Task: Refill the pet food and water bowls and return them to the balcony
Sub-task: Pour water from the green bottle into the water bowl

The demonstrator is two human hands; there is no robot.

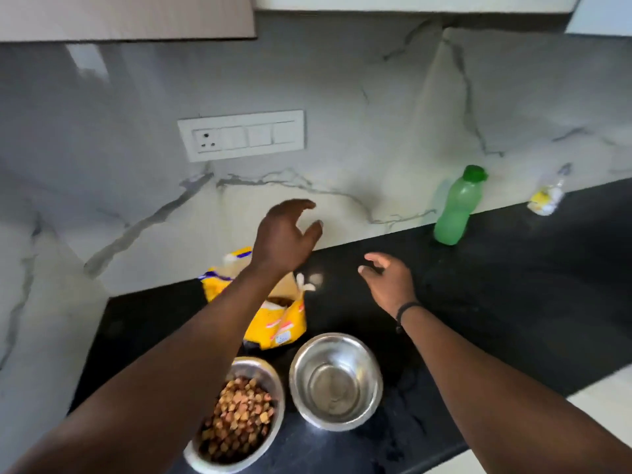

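Two steel bowls stand side by side on the black counter (513,302). The left bowl (239,412) is heaped with brown kibble; the right bowl (337,381) holds nothing. Behind them a yellow pet food bag (273,323) stands open, partly hidden by my left forearm. My left hand (285,234) hovers above the bag, fingers spread, holding nothing. My right hand (388,280) hangs over the counter to the right of the bag, fingers apart and empty. A green water bottle (456,208) with a green cap stands against the wall at the right.
A marble backsplash runs behind the counter, with a white switch panel (241,135) on it. A small crumpled clear and yellow packet (547,196) lies at the far right by the wall. The counter's front edge runs along the lower right.
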